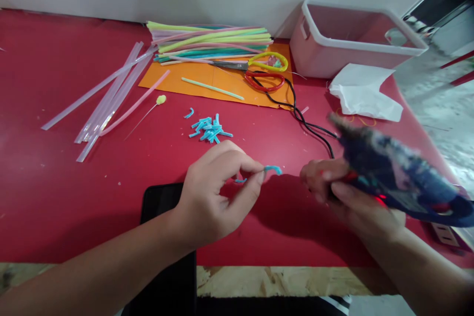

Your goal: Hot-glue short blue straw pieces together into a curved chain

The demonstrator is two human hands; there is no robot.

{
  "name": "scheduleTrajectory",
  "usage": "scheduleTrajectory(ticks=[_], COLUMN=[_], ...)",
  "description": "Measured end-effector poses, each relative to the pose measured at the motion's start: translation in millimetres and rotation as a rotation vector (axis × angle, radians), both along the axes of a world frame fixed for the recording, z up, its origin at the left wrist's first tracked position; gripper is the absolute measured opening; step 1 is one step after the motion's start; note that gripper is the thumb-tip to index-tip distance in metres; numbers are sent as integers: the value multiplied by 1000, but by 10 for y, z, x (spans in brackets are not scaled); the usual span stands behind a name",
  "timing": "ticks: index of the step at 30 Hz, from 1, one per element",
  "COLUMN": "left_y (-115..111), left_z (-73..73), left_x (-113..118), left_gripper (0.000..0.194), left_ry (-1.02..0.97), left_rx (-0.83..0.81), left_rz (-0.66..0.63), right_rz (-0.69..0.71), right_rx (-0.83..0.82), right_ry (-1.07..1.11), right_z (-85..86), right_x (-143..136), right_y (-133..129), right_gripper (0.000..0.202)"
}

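My left hand [217, 187] pinches a short piece of blue pipe cleaner [273, 169] between thumb and fingertips. Facing it, my right hand [365, 207] grips a dark blue glue gun [400, 165], blurred by motion, its nozzle pointing up and left. A gap separates the nozzle from the blue piece. Beyond my left hand lies a small pile of cut blue pieces [210, 129], with one curled piece [189, 113] apart from it. Another bit of blue [240, 180] shows beneath my left fingers. A thin wire with a yellow fuzzy tip [160, 99] lies further left.
A bundle of coloured pipe cleaners [211, 39] and scissors [246, 66] rest on orange paper [177, 76]. Translucent glue sticks [107, 94] lie left. A plastic bin [314, 54], white paper [363, 94] and black cord [314, 128] are right. A phone-like black device [163, 197] lies beneath my left arm.
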State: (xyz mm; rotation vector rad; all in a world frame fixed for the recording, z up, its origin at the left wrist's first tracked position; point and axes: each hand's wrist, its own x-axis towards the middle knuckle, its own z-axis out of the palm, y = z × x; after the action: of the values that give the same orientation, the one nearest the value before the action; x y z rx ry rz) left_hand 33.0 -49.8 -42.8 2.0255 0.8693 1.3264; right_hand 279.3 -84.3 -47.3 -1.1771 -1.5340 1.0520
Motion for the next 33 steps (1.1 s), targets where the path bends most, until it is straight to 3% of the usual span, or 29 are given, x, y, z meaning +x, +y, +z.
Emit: scheduleTrajectory(ticks=[2,5,10,16,22,25,30,33], left_y=[-13,-41,-99,-100,-85,-97,-45,13], left_z=[-4,4,30,24,-1,29,135,146], left_x=[10,19,5,-14,-2,14,46,55], left_gripper=[10,10,8,13,10,8,11,12], left_ry=[95,241,384,416,397,276,50,-62], left_rx=[86,260,469,508,495,248,-710,-991], left_rz=[23,30,12,40,-7,-74,-332,-470], right_rz=[-115,-230,-211,-113,-72,7,113,159], right_rx=[-38,-243,-506,-578,-531,-474,-417,-401], right_ry=[83,186,296,358,391,382,352,295], right_z=[-49,-31,37,59,83,47,-24,-30], right_x=[-68,-175,-265,-287,-299,-268,-155,-106], right_y=[-9,-25,-70,-81,-84,-83,-84,-72], right_gripper=[14,24,44,46,38,31,22,20])
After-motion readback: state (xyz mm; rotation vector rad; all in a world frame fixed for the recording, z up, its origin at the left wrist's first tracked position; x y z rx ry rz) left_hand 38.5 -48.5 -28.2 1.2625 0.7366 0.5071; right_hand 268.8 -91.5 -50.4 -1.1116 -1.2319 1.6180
